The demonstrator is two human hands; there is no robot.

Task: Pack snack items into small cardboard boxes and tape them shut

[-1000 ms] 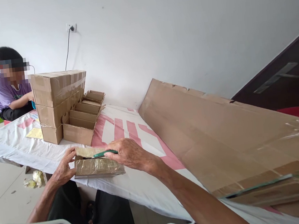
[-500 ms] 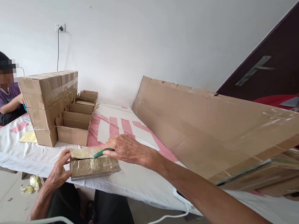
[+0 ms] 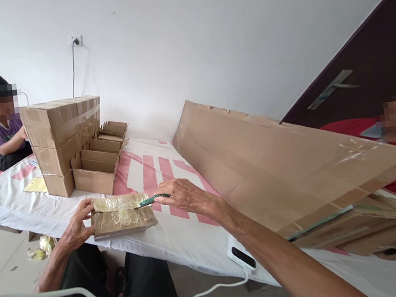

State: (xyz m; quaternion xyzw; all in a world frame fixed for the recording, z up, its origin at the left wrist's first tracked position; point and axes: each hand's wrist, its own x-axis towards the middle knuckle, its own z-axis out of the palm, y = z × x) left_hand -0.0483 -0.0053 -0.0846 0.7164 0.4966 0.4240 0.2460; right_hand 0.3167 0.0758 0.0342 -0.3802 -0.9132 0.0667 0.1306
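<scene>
A small taped cardboard box [image 3: 123,220] lies at the near edge of the cloth-covered table, with a seam running along its top. My left hand [image 3: 80,224] grips its left end, thumb and fingers pressed on the side. In my right hand [image 3: 182,195] is a green utility knife [image 3: 153,199], its front end at the right end of the seam. Clear tape on the top looks wrinkled. Whether the blade is in the seam I cannot tell.
Stacked cartons [image 3: 64,135] and a row of open boxes [image 3: 95,172] stand behind on the left. A large cardboard sheet [image 3: 275,168] leans on the right. A white device [image 3: 240,255] with a cable lies near the front edge. Two other people sit nearby.
My right hand has drawn the utility knife to the right along the box's seam. My left hand stays on the box's left end. The view has shifted slightly.
</scene>
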